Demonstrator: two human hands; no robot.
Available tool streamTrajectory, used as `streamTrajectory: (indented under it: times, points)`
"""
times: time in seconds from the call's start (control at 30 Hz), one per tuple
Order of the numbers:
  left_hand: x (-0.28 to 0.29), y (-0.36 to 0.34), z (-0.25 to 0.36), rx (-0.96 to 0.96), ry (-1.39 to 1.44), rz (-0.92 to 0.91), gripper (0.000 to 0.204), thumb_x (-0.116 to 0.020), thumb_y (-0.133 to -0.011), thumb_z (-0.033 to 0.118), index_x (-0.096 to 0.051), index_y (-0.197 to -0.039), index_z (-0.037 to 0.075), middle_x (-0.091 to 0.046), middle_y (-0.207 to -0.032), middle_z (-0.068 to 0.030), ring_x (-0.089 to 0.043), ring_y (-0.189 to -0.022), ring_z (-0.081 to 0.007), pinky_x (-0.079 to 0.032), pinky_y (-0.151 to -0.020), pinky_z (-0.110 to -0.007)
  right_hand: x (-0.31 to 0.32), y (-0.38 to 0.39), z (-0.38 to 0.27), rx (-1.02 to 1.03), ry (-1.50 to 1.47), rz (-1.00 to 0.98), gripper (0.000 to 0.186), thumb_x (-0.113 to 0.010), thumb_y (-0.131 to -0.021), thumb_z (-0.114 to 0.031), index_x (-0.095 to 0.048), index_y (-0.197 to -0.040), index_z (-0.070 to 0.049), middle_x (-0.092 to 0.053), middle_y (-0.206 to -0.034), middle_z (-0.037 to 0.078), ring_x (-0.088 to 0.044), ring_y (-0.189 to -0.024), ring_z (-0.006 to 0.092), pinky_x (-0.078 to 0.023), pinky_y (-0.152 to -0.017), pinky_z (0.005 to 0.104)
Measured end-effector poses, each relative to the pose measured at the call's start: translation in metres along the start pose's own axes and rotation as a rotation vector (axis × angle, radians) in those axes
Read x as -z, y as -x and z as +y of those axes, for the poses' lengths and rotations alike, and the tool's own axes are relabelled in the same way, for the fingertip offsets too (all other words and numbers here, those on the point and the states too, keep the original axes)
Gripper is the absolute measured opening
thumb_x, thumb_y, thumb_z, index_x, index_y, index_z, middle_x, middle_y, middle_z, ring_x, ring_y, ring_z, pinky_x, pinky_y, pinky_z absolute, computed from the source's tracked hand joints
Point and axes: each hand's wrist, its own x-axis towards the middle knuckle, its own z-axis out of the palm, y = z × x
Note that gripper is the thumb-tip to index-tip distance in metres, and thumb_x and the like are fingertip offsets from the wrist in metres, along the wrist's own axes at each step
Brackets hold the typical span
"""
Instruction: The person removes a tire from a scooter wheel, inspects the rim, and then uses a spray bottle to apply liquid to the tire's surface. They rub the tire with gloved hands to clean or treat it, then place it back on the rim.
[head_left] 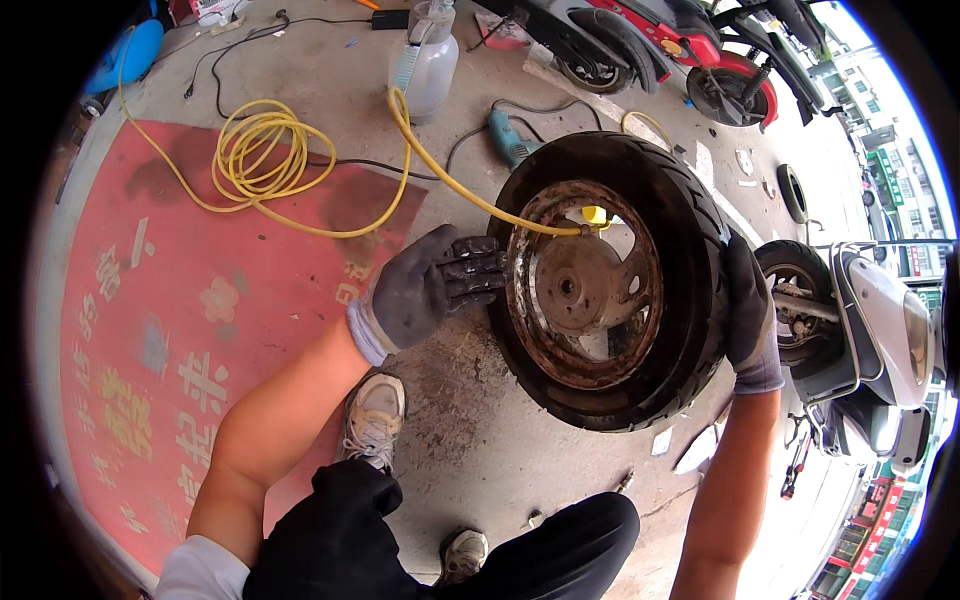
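Note:
A scooter wheel stands tilted on the ground before me, its black tyre (690, 300) around a rusty, dirty rim (585, 285). A yellow air hose (462, 192) reaches over the tyre to the rim, with a small yellow fitting (594, 215) near the hub. My left hand (435, 285), in a dark, stained glove, has its fingers stretched out against the tyre's left side. On the right, my gloved right hand (748, 315) grips the tyre along its tread. Some of the right fingers are hidden.
The hose's coil (262, 160) lies on a red mat (150, 330) at left. Behind the wheel are a teal power tool (510, 138) with its cable and a translucent spray bottle (428, 75). A red scooter (690, 50) stands far off, a silver scooter (885, 325) at right.

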Motion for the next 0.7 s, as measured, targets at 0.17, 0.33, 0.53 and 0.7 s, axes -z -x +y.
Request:
streamTrajectory:
  times: [0.17,0.33,0.53,0.7]
  points:
    - [-0.006,0.002,0.029,-0.03,-0.275,-0.038,0.045,-0.048,-0.101,0.035,-0.058,-0.127,0.0,-0.066,-0.121,-0.0151,-0.063,-0.11,-0.0297,-0.048,-0.097,-0.042,0.005,-0.002,-0.005,-0.076,0.093,0.047,0.046,-0.056,-0.091,-0.003,-0.045,-0.135,0.001,-0.057,-0.127,0.024,-0.06,-0.112,0.038,-0.05,-0.094,0.0388]
    - [0.017,0.006,0.021,-0.164,-1.557,0.113,0.031,-0.055,-0.096,0.015,-0.061,-0.122,-0.001,-0.069,-0.109,-0.0113,-0.063,-0.099,-0.0175,-0.05,-0.087,-0.031,0.011,0.015,-0.01,-0.365,0.023,0.014,0.04,-0.052,-0.097,-0.01,-0.049,-0.134,0.003,-0.053,-0.136,0.024,-0.056,-0.122,0.0377,-0.045,-0.102,0.0377]
    - [0.054,-0.01,0.011,-0.314,-1.376,0.12,0.026,-0.057,-0.095,0.012,-0.064,-0.115,-0.003,-0.068,-0.102,-0.005,-0.06,-0.094,-0.0114,-0.048,-0.083,-0.027,0.023,0.056,0.005,-0.454,0.047,0.126,0.032,-0.053,-0.093,-0.008,-0.055,-0.124,0.0,-0.063,-0.112,0.021,-0.063,-0.102,0.0363,-0.05,-0.088,0.0367]
    - [0.035,-0.012,0.024,-0.167,-1.351,0.169,0.023,-0.056,-0.092,0.011,-0.064,-0.109,-0.002,-0.067,-0.093,-0.0039,-0.058,-0.088,-0.0098,-0.049,-0.079,-0.026,-0.007,0.134,0.086,-1.04,-0.923,0.352,0.04,-0.049,-0.102,-0.033,-0.06,-0.125,-0.002,-0.069,-0.111,0.013,-0.066,-0.099,0.0259,-0.051,-0.086,0.0334]
